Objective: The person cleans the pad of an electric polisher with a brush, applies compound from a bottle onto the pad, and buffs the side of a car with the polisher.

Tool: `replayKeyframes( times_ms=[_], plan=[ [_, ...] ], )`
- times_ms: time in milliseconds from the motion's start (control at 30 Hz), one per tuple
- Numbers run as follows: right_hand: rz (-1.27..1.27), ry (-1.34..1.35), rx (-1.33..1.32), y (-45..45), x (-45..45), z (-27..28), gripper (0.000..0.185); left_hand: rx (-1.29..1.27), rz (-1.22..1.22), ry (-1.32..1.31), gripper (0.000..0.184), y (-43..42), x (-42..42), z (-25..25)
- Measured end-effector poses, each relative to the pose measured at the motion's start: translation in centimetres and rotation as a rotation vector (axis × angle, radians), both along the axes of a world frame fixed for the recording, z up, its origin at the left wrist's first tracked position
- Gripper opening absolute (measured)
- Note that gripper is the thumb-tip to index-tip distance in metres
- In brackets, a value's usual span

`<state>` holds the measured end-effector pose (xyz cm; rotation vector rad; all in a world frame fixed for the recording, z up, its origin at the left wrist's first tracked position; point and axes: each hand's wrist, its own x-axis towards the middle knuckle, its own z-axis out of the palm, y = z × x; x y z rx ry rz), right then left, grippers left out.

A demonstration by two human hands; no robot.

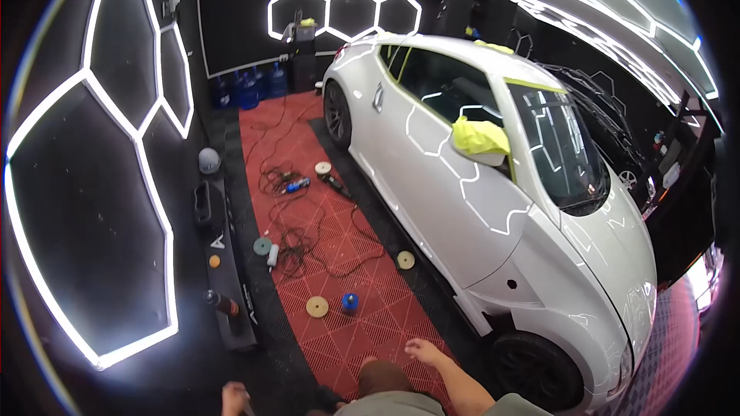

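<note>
My right hand [421,350] is at the bottom centre, above the red floor tiles [362,270]. Its fingers are loosely bent and apart, with nothing visible in them. My left hand [234,398] is low at the bottom left, its fingers curled; whatever it holds, if anything, is hidden. Nearest my right hand stands a white car [455,208], not touched, with a yellow cloth [481,136] over its side mirror. On the tiles ahead lie a cream round pad [317,307] and a small blue round object [350,302].
Polishing machines, one of them a blue polisher [297,185], lie among tangled black cords [293,250]. More pads [405,260] are on the floor. A black shelf [227,293] with a dark bottle [221,303] runs along the left wall. Blue water jugs [247,91] stand at the back.
</note>
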<state>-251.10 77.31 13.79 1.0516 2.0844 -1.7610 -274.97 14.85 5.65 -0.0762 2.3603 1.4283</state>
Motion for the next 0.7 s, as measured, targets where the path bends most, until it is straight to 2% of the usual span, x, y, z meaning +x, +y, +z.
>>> replayKeyframes(
  times_ms=[33, 67, 100, 133, 200, 233, 300, 333, 367, 433, 467, 500, 533, 567, 633, 700],
  plan=[
    [-0.005, 0.040, -0.027, 0.0, -1.6, -0.2, 0.040, -0.066, 0.091, -0.008, 0.032, 2.0, -5.0, 5.2],
    [0.013, 0.019, 0.009, -0.9, -2.6, 0.5, 0.039, -0.223, -0.007, 0.218, 0.025, 3.5, -9.1, 9.0],
    [0.048, 0.007, 0.045, -1.4, -4.2, 1.2, 0.038, -0.260, 0.018, 0.268, 0.028, 5.5, -12.9, 12.3],
    [0.090, -0.012, 0.019, -1.3, -5.4, -0.5, 0.038, -0.177, 0.052, 0.355, 0.029, 7.1, -15.8, 13.9],
    [0.143, -0.130, -0.052, -1.6, -5.6, -4.5, 0.036, -0.283, 0.071, 0.326, 0.025, 10.6, -19.0, 16.3],
    [0.145, -0.221, -0.086, -1.0, -5.6, -6.6, 0.034, -0.304, 0.092, 0.264, 0.025, 12.2, -19.1, 16.1],
    [0.183, -0.567, -0.185, 0.4, -6.2, -8.1, 0.033, -0.304, 0.145, 0.128, 0.024, 15.1, -17.6, 14.2],
    [0.133, -0.585, -0.203, 1.3, -7.4, -8.3, 0.028, -0.359, 0.044, 0.170, 0.022, 15.3, -14.4, 8.7],
    [0.045, -0.586, -0.209, 2.4, -7.9, -8.7, 0.022, -0.354, 0.064, 0.083, 0.022, 15.8, -11.8, 7.1],
    [0.189, -0.419, -0.023, 5.2, -9.0, -8.9, 0.021, -0.394, 0.088, -0.081, 0.021, 15.3, -6.0, 2.8],
    [0.076, -0.388, -0.053, 5.8, -10.5, -7.7, 0.021, -0.375, 0.150, -0.236, 0.024, 12.5, -2.2, -3.3],
    [-0.038, -0.351, -0.078, 6.7, -12.6, -6.7, 0.021, -0.416, 0.059, -0.268, 0.028, 10.6, 0.7, -5.8],
    [-0.034, -0.271, -0.036, 8.0, -14.3, -6.4, 0.022, -0.426, 0.054, -0.272, 0.028, 9.9, -0.5, -5.5],
    [-0.024, -0.188, 0.005, 9.2, -15.9, -6.1, 0.022, -0.470, -0.082, -0.378, 0.029, 9.2, -1.9, -4.6],
    [-0.158, -0.128, -0.003, 10.2, -19.8, -4.5, 0.026, -0.548, -0.352, -0.598, 0.031, 8.0, -5.0, -2.7],
    [-0.145, -0.184, 0.021, 9.9, -24.4, -1.1, 0.027, -0.603, -0.644, -0.813, 0.033, 7.7, -9.3, -1.5]
  ],
)
